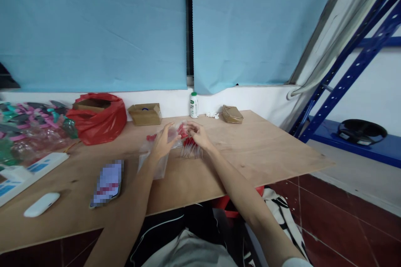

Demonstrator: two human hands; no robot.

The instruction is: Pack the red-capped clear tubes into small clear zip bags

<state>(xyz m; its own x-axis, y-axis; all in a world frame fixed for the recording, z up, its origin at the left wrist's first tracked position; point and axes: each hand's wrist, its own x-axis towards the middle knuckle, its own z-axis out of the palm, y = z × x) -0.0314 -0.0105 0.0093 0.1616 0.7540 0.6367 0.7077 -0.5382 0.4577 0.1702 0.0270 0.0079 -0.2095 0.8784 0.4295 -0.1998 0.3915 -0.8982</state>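
Note:
My right hand [199, 134] is closed, fingers and thumb pinching a small red piece in clear plastic [182, 129]; its exact kind is too small to make out. To its left, my left hand [163, 142] has its thumb and fingers apart, with the thumb close to the red piece. Below my right hand lies a bundle of thin clear sticks with red tops [191, 150]. Clear plastic bags [161, 169] lie flat under and beside my left hand, and another bit of red [151, 137] shows just left of it.
On the left are a phone [108, 183], a white case [41, 205], a power strip [52, 162] and several spray bottles [34, 129]. Along the back stand a red bag [103, 125], an open carton [145, 116], a white bottle [194, 106] and a brown packet [232, 114].

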